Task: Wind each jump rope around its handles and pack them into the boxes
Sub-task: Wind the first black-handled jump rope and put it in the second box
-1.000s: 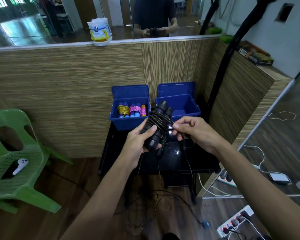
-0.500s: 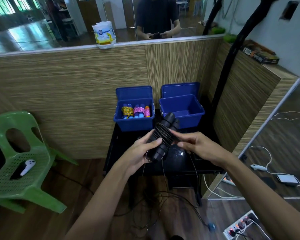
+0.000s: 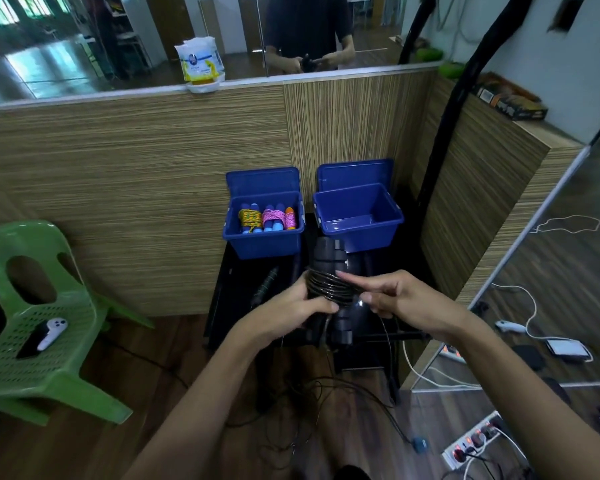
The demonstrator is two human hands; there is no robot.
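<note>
Both hands are up over the front of the dark glossy tabletop (image 3: 371, 320). Left hand (image 3: 291, 315) grips the pair of thick black jump-rope handles (image 3: 328, 261), fingers curled round them, thumb across the front. Handles stand near upright, side by side, top ends just below the boxes; their lower ends show under the hand. Thin black cord (image 3: 326, 287) is coiled in several turns round the handles' middle.

Right hand (image 3: 399, 299) pinches the cord just right of the coil, index finger stretched toward the handles. Loose cord drops from that hand, past the tabletop edge, into a tangle on the wooden floor (image 3: 174, 410); which strand belongs to which rope is hard to make out there.

Left blue plastic box (image 3: 264, 242) sits at the back of the tabletop, lid standing behind it, holding wound ropes with blue and orange handles (image 3: 267, 218), yellow and pink cord round them. Exact count unclear. Right blue plastic box (image 3: 359, 216) is just beside it, lid up behind.

Another dark handle-like piece (image 3: 265, 284) lies on the tabletop left of the hands, barely separable from the dark surface.

Green plastic chair (image 3: 39, 327) stands well to the left with a white controller (image 3: 51, 332) on its seat.
</note>
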